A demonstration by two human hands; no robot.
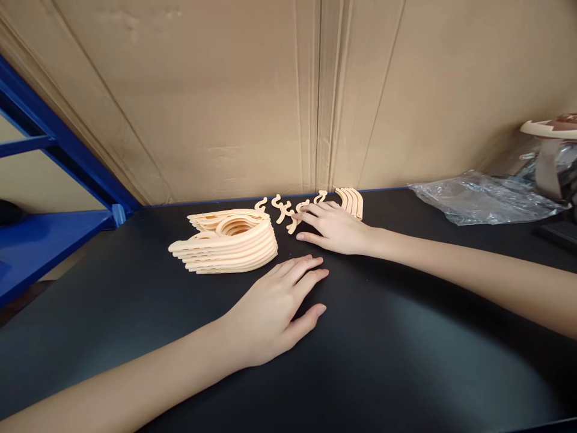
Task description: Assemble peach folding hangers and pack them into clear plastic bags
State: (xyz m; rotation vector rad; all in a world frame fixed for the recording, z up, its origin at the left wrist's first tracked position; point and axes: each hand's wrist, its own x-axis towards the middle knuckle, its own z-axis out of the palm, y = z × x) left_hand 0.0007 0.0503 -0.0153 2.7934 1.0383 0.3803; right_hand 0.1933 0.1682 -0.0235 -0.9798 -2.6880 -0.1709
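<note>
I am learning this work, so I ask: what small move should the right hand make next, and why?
Perhaps the right hand should close its fingers on one of the small, cream, hook-shaped pieces: the fingers are spread beside that loose group, and the left hand looks empty.

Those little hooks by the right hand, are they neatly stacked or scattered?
Scattered: the little hooks lie at different angles on the black tabletop beside the right hand; any beneath it are hidden.

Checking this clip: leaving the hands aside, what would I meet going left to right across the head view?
Blue metal frame → stack of cream pieces → nested curved pieces → clear plastic bag.
</note>
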